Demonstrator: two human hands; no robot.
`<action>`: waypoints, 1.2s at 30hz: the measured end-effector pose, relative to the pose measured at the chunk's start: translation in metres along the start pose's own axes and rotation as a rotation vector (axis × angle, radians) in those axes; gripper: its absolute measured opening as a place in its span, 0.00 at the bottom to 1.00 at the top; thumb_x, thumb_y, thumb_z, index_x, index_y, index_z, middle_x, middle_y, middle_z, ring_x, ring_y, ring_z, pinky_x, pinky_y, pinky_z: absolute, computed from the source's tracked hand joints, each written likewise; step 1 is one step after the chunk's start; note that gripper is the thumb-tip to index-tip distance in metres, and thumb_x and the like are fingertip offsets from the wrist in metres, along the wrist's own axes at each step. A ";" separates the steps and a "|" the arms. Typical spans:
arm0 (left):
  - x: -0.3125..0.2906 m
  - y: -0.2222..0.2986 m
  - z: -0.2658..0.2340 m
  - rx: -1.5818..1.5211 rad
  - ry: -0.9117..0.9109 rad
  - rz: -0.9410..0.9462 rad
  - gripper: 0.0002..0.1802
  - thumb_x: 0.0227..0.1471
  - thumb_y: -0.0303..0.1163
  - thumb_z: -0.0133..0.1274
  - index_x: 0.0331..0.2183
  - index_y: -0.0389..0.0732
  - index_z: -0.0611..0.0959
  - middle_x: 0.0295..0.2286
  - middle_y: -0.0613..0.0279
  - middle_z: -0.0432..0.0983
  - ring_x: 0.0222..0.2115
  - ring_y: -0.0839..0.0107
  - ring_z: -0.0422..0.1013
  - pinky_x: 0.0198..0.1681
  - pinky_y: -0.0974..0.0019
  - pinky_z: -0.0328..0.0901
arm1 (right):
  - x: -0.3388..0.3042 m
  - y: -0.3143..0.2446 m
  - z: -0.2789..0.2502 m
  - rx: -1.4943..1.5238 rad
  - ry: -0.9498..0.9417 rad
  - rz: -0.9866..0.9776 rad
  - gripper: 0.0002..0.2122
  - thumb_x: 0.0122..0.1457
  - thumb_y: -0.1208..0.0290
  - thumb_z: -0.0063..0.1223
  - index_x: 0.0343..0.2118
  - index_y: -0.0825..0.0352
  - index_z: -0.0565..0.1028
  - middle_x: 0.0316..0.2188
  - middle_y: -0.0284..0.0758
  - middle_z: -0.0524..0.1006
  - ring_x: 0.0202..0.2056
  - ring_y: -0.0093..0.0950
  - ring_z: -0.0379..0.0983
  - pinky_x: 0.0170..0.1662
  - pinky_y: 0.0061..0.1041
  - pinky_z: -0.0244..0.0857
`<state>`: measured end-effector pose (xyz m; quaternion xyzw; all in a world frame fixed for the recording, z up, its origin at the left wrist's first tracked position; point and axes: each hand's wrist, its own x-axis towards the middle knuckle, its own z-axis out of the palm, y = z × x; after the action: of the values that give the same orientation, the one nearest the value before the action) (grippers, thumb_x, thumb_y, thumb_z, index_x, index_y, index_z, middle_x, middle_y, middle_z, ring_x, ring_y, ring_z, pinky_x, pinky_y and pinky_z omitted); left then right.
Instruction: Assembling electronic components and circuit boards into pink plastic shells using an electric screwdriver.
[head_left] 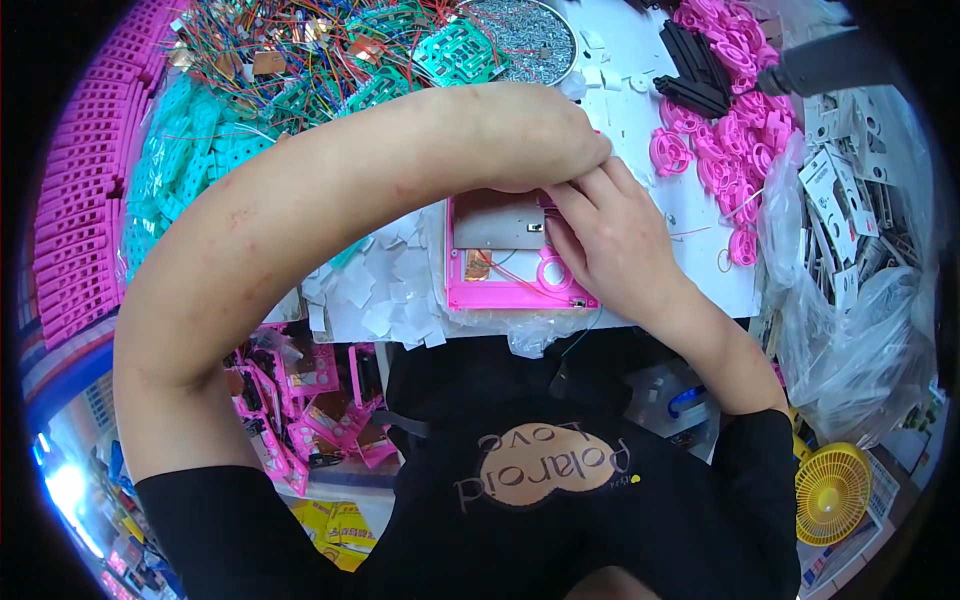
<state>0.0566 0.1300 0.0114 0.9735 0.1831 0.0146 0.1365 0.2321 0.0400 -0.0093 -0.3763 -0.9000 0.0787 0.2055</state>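
Note:
A pink plastic case (470, 298) lies on the white work surface in front of me, with a grey flat panel (490, 225), a copper-coloured piece (478, 264), a pink ring (552, 270) and thin red wires inside it. My left arm reaches across above the case. My left hand (572, 140) bends down at its far right corner, and its fingers are hidden behind the wrist. Beside it, my right hand (615, 235) is closed on the case's right side, thumb over the inner edge. Its bent fingertips meet my left hand, and whatever lies between them is hidden.
Teal plastic parts (200, 150) and tangled wired boards (290, 50) are heaped far left, beside a round tray of small metal pieces (520, 45). Pink rings (735, 150) and black parts (690, 75) lie right. White paper pieces (375, 285) sit left of the case. A dark arm (830, 65) juts in.

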 end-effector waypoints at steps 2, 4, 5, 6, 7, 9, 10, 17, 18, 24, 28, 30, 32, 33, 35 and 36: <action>-0.002 0.003 0.000 0.006 0.005 0.000 0.08 0.51 0.27 0.52 0.35 0.34 0.77 0.25 0.48 0.80 0.29 0.49 0.79 0.32 0.52 0.72 | 0.000 -0.004 -0.002 -0.027 -0.027 0.014 0.18 0.52 0.74 0.59 0.47 0.72 0.77 0.41 0.40 0.74 0.42 0.38 0.70 0.43 0.34 0.70; 0.000 0.004 0.001 0.009 0.013 -0.031 0.09 0.52 0.27 0.52 0.36 0.35 0.76 0.25 0.48 0.79 0.30 0.49 0.79 0.32 0.52 0.72 | -0.004 -0.007 -0.001 -0.064 -0.058 0.040 0.19 0.53 0.75 0.58 0.49 0.73 0.76 0.42 0.40 0.74 0.43 0.38 0.70 0.44 0.34 0.70; 0.002 0.006 0.003 0.008 0.021 -0.065 0.09 0.51 0.27 0.53 0.36 0.35 0.76 0.26 0.48 0.79 0.30 0.49 0.79 0.33 0.52 0.72 | -0.003 -0.007 -0.002 -0.093 -0.070 0.018 0.19 0.53 0.75 0.58 0.49 0.73 0.76 0.41 0.40 0.74 0.43 0.38 0.70 0.43 0.34 0.70; 0.002 0.007 0.005 0.010 0.030 -0.105 0.10 0.51 0.27 0.53 0.37 0.35 0.77 0.26 0.48 0.79 0.31 0.49 0.79 0.33 0.52 0.72 | -0.003 -0.008 -0.004 -0.121 -0.081 -0.009 0.19 0.54 0.74 0.57 0.49 0.74 0.76 0.40 0.40 0.74 0.43 0.38 0.71 0.43 0.34 0.70; -0.001 0.007 0.007 -0.019 0.063 -0.144 0.10 0.51 0.27 0.54 0.37 0.35 0.76 0.27 0.48 0.79 0.31 0.50 0.78 0.33 0.53 0.71 | -0.003 -0.008 -0.005 -0.149 -0.092 -0.036 0.19 0.54 0.74 0.57 0.49 0.74 0.75 0.39 0.40 0.74 0.43 0.37 0.71 0.43 0.35 0.70; -0.007 0.006 0.006 -0.077 0.127 -0.214 0.11 0.50 0.27 0.55 0.37 0.35 0.76 0.27 0.47 0.79 0.31 0.50 0.78 0.34 0.55 0.71 | -0.004 -0.003 -0.010 -0.083 -0.148 -0.043 0.18 0.55 0.73 0.57 0.48 0.74 0.76 0.38 0.39 0.74 0.42 0.37 0.71 0.43 0.34 0.71; -0.012 0.005 0.005 -0.134 0.264 -0.261 0.11 0.50 0.26 0.55 0.37 0.35 0.76 0.27 0.48 0.78 0.31 0.54 0.77 0.33 0.58 0.71 | -0.005 0.000 -0.012 -0.051 -0.175 -0.045 0.17 0.55 0.73 0.56 0.48 0.74 0.76 0.37 0.39 0.74 0.42 0.37 0.71 0.43 0.34 0.71; -0.133 0.049 0.008 -0.569 1.082 -0.794 0.05 0.54 0.21 0.57 0.33 0.36 0.77 0.27 0.68 0.73 0.24 0.82 0.66 0.28 0.74 0.60 | 0.007 0.022 -0.026 0.101 -0.290 -0.114 0.12 0.56 0.70 0.58 0.42 0.69 0.80 0.34 0.37 0.75 0.40 0.36 0.72 0.39 0.34 0.73; -0.151 0.061 0.016 -0.547 1.101 -0.922 0.04 0.54 0.21 0.57 0.33 0.36 0.78 0.26 0.71 0.72 0.25 0.85 0.64 0.28 0.76 0.59 | 0.008 0.022 -0.025 0.102 -0.301 -0.115 0.12 0.56 0.70 0.58 0.42 0.69 0.80 0.33 0.36 0.75 0.40 0.35 0.72 0.39 0.33 0.73; -0.197 0.103 0.051 -0.295 0.931 -1.187 0.04 0.51 0.22 0.59 0.33 0.37 0.81 0.24 0.65 0.73 0.22 0.78 0.64 0.27 0.72 0.60 | 0.013 0.031 -0.025 0.074 -0.295 -0.219 0.13 0.54 0.70 0.60 0.42 0.67 0.80 0.33 0.34 0.75 0.39 0.33 0.72 0.39 0.31 0.73; -0.154 0.107 0.047 -0.249 0.885 -0.929 0.10 0.48 0.23 0.60 0.36 0.36 0.81 0.35 0.56 0.77 0.33 0.63 0.72 0.34 0.64 0.66 | 0.016 0.046 -0.025 0.105 -0.318 -0.306 0.14 0.53 0.71 0.61 0.43 0.66 0.81 0.34 0.34 0.76 0.38 0.33 0.73 0.38 0.31 0.72; -0.129 0.090 0.046 -0.089 0.958 -0.739 0.13 0.46 0.25 0.62 0.37 0.37 0.81 0.39 0.54 0.77 0.41 0.56 0.72 0.42 0.57 0.67 | 0.020 0.044 -0.028 0.102 -0.362 -0.290 0.14 0.52 0.70 0.61 0.42 0.66 0.81 0.35 0.35 0.77 0.39 0.34 0.74 0.39 0.32 0.72; -0.102 0.068 0.039 -0.039 0.969 -0.686 0.13 0.48 0.27 0.62 0.39 0.40 0.83 0.39 0.58 0.78 0.43 0.59 0.72 0.46 0.59 0.64 | 0.031 0.043 -0.027 0.170 -0.289 -0.236 0.12 0.53 0.70 0.60 0.40 0.65 0.82 0.33 0.36 0.78 0.37 0.36 0.75 0.39 0.34 0.72; -0.098 0.059 0.041 0.000 0.906 -0.684 0.13 0.48 0.28 0.62 0.39 0.41 0.84 0.39 0.59 0.78 0.43 0.60 0.72 0.47 0.58 0.62 | 0.037 0.042 -0.026 0.206 -0.253 -0.206 0.11 0.53 0.69 0.60 0.39 0.65 0.82 0.32 0.36 0.79 0.36 0.37 0.76 0.39 0.35 0.72; -0.093 0.047 0.051 0.083 0.781 -0.683 0.12 0.48 0.30 0.63 0.38 0.42 0.84 0.37 0.62 0.78 0.42 0.61 0.71 0.50 0.55 0.59 | 0.061 0.034 -0.019 0.287 -0.130 -0.057 0.10 0.53 0.67 0.59 0.37 0.64 0.83 0.30 0.37 0.80 0.34 0.39 0.77 0.38 0.37 0.73; -0.091 0.047 0.054 0.087 0.778 -0.692 0.11 0.48 0.31 0.63 0.37 0.43 0.85 0.36 0.64 0.78 0.41 0.62 0.71 0.50 0.56 0.59 | 0.073 0.030 -0.012 0.324 -0.065 0.026 0.10 0.53 0.66 0.59 0.35 0.64 0.83 0.29 0.38 0.80 0.33 0.39 0.78 0.38 0.38 0.73</action>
<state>-0.0076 0.0408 -0.0256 0.7834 0.5316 0.3218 0.0144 0.2102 0.1129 0.0155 -0.3472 -0.8767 0.2373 0.2333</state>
